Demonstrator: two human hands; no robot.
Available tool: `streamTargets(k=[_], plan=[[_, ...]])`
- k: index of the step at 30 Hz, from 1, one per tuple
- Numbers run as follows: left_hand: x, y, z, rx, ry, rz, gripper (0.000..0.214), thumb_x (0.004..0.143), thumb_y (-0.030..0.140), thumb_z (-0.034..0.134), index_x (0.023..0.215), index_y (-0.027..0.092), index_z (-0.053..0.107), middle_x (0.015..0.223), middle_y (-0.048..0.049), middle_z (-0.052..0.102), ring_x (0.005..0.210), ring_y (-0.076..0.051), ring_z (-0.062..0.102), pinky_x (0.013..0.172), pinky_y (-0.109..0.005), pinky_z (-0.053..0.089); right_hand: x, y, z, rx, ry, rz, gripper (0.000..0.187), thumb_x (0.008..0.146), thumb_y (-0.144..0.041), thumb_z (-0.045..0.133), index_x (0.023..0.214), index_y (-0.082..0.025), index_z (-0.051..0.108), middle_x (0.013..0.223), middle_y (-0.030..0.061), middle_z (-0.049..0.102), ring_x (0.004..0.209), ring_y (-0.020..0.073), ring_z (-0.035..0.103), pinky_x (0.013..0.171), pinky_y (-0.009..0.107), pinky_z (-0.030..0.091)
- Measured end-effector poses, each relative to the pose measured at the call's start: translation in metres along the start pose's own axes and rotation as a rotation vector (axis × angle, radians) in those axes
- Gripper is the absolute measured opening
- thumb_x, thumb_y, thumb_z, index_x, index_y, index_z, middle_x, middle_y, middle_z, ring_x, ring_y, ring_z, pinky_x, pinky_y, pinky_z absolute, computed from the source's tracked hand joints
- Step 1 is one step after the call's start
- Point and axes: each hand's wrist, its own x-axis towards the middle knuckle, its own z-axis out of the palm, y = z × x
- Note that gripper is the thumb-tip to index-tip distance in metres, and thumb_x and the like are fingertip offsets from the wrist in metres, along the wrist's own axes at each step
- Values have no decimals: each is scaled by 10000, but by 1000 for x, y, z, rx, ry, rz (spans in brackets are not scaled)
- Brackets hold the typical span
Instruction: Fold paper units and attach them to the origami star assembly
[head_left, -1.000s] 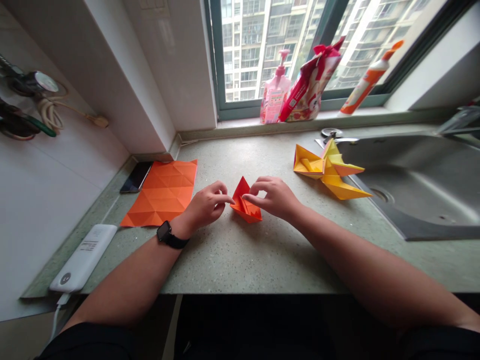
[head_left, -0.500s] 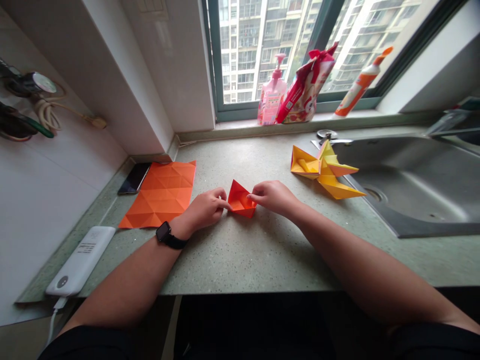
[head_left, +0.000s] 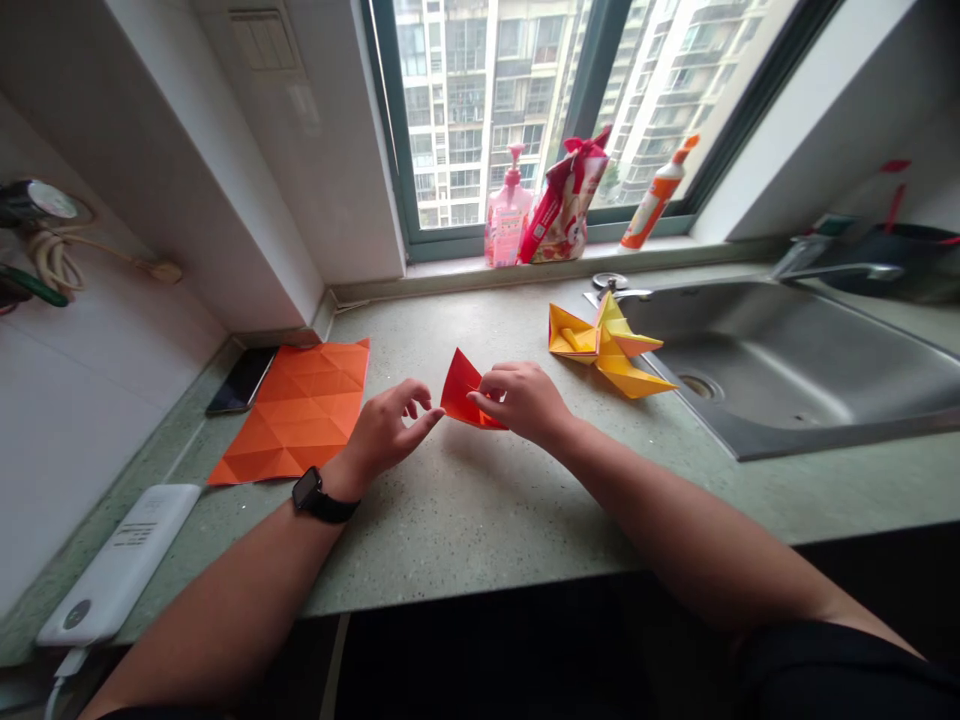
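The red folded paper (head_left: 459, 388) is standing on the countertop (head_left: 465, 530), about midway between its front and back edges, with one pointed flap upright. The right hand (head_left: 526, 402) has its thumb and fingers close together, pinching the paper at its right side and covering part of it. The left hand (head_left: 391, 425) is loosely open, fingers curled and thumb stretched out, its tip just beside the paper's left edge; whether they touch I cannot tell. A black watch (head_left: 307, 490) sits on the left wrist.

Toward the countertop's left edge lies a creased orange sheet (head_left: 307, 405), and a dark phone (head_left: 240, 385) is right beside it, near the back left corner. A white power bank (head_left: 120, 560) with a cable plugged in lies at the front left corner. On the right, a yellow folded paper model (head_left: 634, 378) stands by the sink's (head_left: 757, 320) left rim. Beyond the back edge, a pink pump bottle (head_left: 507, 228) stands on the windowsill (head_left: 450, 268)
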Motion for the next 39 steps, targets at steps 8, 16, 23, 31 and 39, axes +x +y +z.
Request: streamTargets(k=[8, 16, 23, 31, 39], plan=[[1, 13, 5, 82, 14, -21, 362, 1097, 467, 505, 864, 213, 616, 741, -2, 652, 643, -157, 591, 612, -283, 427, 0, -1, -36, 110, 178, 80, 207, 975, -328, 730, 801, -219, 756, 820, 28, 723, 735, 173, 625, 731, 321, 403], [22, 52, 15, 107, -139, 213, 211, 1086, 328, 544, 997, 209, 694, 904, -22, 767, 662, -131, 620, 631, -262, 464, -33, 57, -140, 142, 410, 313, 344, 912, -527, 719, 812, -206, 793, 769, 62, 759, 724, 214, 650, 699, 353, 448], [79, 97, 89, 134, -174, 338, 123, 1065, 290, 665, 1133, 221, 739, 1006, -37, 812, 731, -150, 686, 715, -289, 525, -76, 119, -200, 225, 421, 483, 463, 848, -664, 756, 838, -203, 796, 781, 78, 762, 725, 226, 651, 632, 347, 451], [138, 118, 184, 190, -253, 158, 172, 1014, 201, 741, 1176, 255, 765, 1197, -56, 809, 994, -238, 767, 829, -337, 580, -72, 173, -209, 234, 167, 520, 432, 768, -639, 815, 759, -211, 761, 698, 28, 695, 684, 192, 583, 640, 338, 418], [145, 99, 209, 191, -273, 96, 210, 1031, 209, 714, 1215, 282, 787, 1214, -56, 816, 1034, -240, 779, 870, -328, 590, -58, 194, -186, 337, 39, 585, 370, 741, -565, 827, 759, -201, 764, 742, 30, 712, 692, 191, 602, 643, 326, 440]])
